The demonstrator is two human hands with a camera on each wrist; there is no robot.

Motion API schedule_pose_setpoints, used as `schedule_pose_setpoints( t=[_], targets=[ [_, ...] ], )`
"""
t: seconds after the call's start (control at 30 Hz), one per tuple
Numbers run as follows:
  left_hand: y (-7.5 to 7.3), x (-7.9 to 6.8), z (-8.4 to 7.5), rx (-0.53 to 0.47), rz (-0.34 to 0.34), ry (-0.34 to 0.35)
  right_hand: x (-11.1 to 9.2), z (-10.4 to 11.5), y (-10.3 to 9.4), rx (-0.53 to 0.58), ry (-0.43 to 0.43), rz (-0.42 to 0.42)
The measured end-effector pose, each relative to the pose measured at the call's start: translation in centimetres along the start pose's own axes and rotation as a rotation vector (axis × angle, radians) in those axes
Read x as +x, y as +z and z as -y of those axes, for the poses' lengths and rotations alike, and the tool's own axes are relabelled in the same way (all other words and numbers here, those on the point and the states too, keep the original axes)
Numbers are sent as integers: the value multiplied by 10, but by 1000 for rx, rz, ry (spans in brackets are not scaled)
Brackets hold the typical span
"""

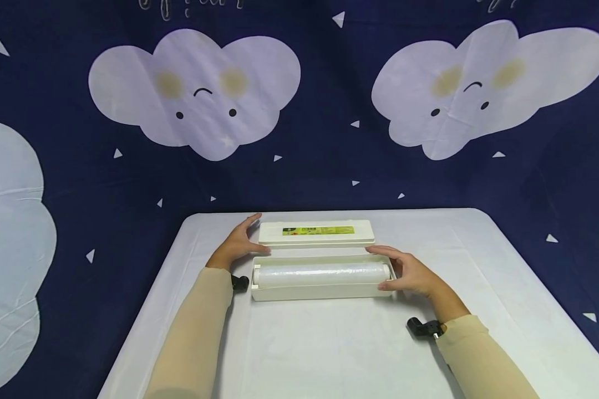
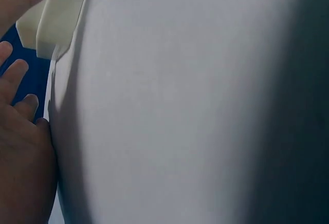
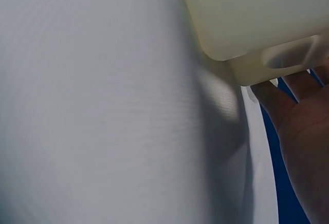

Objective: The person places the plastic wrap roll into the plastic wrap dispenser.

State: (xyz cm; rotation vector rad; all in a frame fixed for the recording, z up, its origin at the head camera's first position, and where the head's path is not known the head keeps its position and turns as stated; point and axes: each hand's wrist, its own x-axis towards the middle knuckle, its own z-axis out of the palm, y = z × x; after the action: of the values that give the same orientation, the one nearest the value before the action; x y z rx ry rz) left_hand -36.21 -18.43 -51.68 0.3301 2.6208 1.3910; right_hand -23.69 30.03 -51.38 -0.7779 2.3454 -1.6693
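Note:
A cream plastic cling film box (image 1: pixel 319 291) stands lidless, with a roll of cling film (image 1: pixel 324 274) lying inside. Directly behind it lies its lid (image 1: pixel 319 239), which carries a yellow-green label. My left hand (image 1: pixel 235 244) is spread around the lid's left end, thumb by the near corner and fingers by the far one. My right hand (image 1: pixel 413 272) spans the right end of the box, its thumb at the front wall and its fingers at the back corner. In the right wrist view, the right hand (image 3: pixel 308 126) is at the box end (image 3: pixel 280 62), beside an oval opening.
A white cloth covers the table (image 1: pixel 319 343). Behind and at the sides hangs a dark blue curtain (image 1: pixel 324 111) with cloud and triangle prints. Black wrist cameras sit under both forearms.

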Motion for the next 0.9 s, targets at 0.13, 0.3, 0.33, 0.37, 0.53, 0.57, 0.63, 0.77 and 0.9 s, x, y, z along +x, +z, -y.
schedule_pose_setpoints(
  t=[0.13, 0.3, 0.33, 0.37, 0.53, 0.57, 0.63, 0.77, 0.9],
  targets=[
    [1, 0, -2, -12, 21, 25, 0, -1, 0, 3, -1, 1],
    [3, 1, 0, -33, 37, 65, 0, -3, 0, 16, -5, 3],
    [4, 1, 1, -29, 38, 67, 0, -3, 0, 17, -5, 3],
    [4, 2, 1, -24, 38, 67, 0, -4, 0, 17, -6, 3],
    [5, 2, 3, -28, 34, 56, 0, -4, 0, 14, -4, 4],
    [5, 2, 3, -36, 35, 60, 0, -4, 0, 14, -3, 3],
    [5, 2, 3, -54, 33, 69, 0, -4, 0, 15, -3, 2],
    [6, 2, 4, -88, 30, 90, 1, -4, 0, 17, 0, 4],
    [7, 1, 5, -105, 22, 93, 1, -4, -3, 13, -1, 24]
  ],
)
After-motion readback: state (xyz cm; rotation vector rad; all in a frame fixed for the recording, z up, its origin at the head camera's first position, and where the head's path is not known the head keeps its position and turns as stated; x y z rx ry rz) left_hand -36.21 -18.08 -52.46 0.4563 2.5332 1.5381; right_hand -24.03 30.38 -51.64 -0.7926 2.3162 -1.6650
